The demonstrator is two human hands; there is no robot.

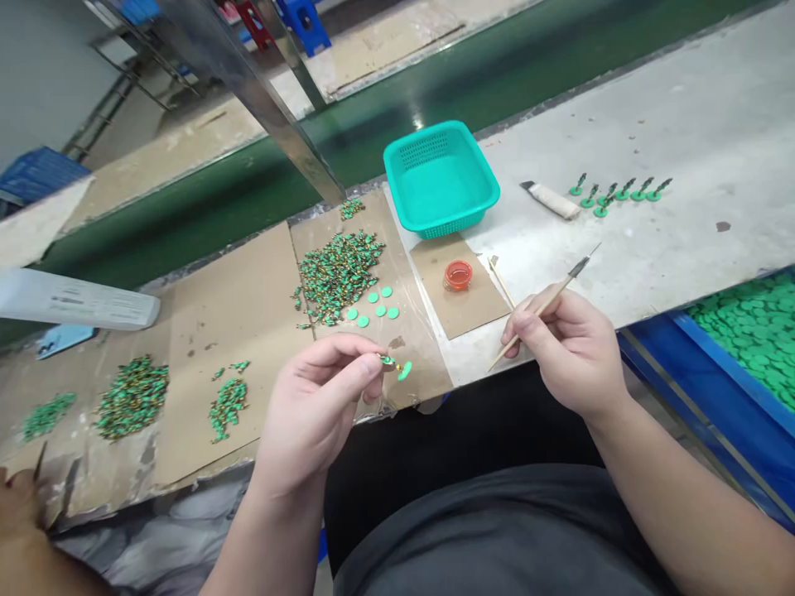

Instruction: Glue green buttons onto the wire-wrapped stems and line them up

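Between the fingertips of my left hand (pixel 316 406) is a tiny green-and-gold figurine (pixel 389 361), held close to a flat green disc (pixel 405 371). I cannot tell whether the two are joined. My right hand (pixel 568 352) grips a slim wooden-handled tool (pixel 546 302) with a metal tip, its point raised and touching nothing. Nearest that hand lies a cardboard sheet (pixel 472 310) bearing a small glass jar of orange-red liquid (pixel 458 276). A heap of similar figurines (pixel 339 275) and several loose green discs (pixel 373 308) lie ahead of my left hand.
A teal plastic basket (pixel 440 178) stands on the grey bench (pixel 683 149). Beyond it lie a wrapped tube (pixel 550 200) and a row of figurines on discs (pixel 614 194). More green piles (pixel 132 397) cover cardboard at left. A blue bin of green discs (pixel 745 339) sits at right.
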